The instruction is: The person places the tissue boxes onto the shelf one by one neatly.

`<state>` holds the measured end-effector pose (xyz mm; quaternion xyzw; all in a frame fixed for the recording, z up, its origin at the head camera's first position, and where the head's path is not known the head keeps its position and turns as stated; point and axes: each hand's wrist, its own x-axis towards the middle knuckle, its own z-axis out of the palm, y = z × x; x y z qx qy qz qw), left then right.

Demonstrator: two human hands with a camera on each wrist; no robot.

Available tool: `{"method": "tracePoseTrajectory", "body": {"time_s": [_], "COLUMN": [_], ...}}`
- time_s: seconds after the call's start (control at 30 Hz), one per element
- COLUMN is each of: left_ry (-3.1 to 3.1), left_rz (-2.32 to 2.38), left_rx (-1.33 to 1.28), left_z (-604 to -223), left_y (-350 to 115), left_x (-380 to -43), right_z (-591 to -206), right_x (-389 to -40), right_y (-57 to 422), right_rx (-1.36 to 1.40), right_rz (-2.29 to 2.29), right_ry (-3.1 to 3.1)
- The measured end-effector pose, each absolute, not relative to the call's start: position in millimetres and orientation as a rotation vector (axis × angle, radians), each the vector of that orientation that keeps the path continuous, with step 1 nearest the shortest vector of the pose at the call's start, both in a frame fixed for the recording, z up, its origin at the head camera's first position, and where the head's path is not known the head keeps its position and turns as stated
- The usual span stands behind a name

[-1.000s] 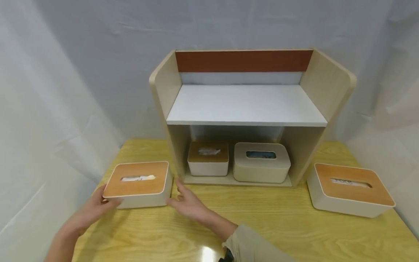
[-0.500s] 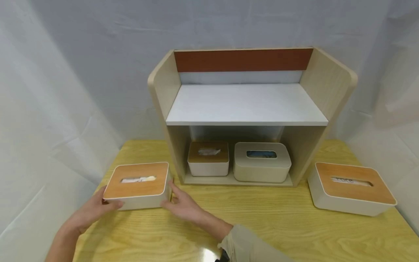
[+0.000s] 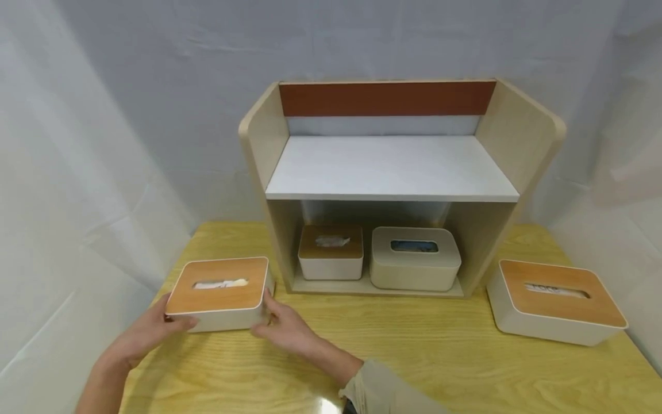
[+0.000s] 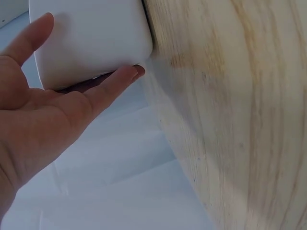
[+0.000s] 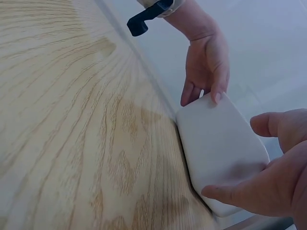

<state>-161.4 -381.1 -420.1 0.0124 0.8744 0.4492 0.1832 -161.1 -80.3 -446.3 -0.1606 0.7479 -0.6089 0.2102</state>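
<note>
A white tissue box [image 3: 222,321] with a wood-look lid [image 3: 217,302] stands at the left of the table, between the two hands. My left hand [image 3: 150,328] holds its left front corner. The thumb lies over the front face and the fingers run along the left end, as the left wrist view shows with the white wall [image 4: 96,38]. My right hand [image 3: 289,330] holds the right end, with one fingertip reaching the side near the lid and another digit at the front lower corner. In the right wrist view both hands meet the white box [image 5: 216,139] at opposite ends.
A shelf unit [image 3: 393,167] stands at the middle back. Its lower compartment holds a small brown-topped tissue box [image 3: 331,268] and a cream one [image 3: 414,276]. Another wood-topped tissue box [image 3: 558,293] sits at the right. White sheets [image 3: 77,201] hang around the table [image 3: 393,345].
My right hand has moved left, from just beside the box's right end onto it. The left hand and the box have stayed almost in place.
</note>
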Motion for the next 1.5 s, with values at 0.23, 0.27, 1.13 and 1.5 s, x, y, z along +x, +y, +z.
{"method": "tracePoseTrajectory", "body": {"time_s": [0.23,0.27,1.13,1.5], "left_ry": [2.468,2.476,2.507,2.581], "left_rz": [1.316,1.330,1.507,1.493], "left_rx": [0.010,0.009,0.005,0.018], "left_z": [-418.0,-418.4,-403.6,-393.0], "left_y": [-381.1,-380.8,-370.8,-365.9], "left_x": [-159.6,-159.2,-131.1,-119.7], "right_z": [-446.5,-446.3,-434.5,-427.6], "right_x": [-163.3,-163.5,-147.7,-135.9], "right_y": [-83.2,-83.5,-80.0,-76.8], "right_rx": [-0.456,-0.457,-0.547,-0.558], "right_rz": [-1.667,-1.663,-1.772,-1.780], "right_ry": [2.092,2.098,2.010,1.989]}}
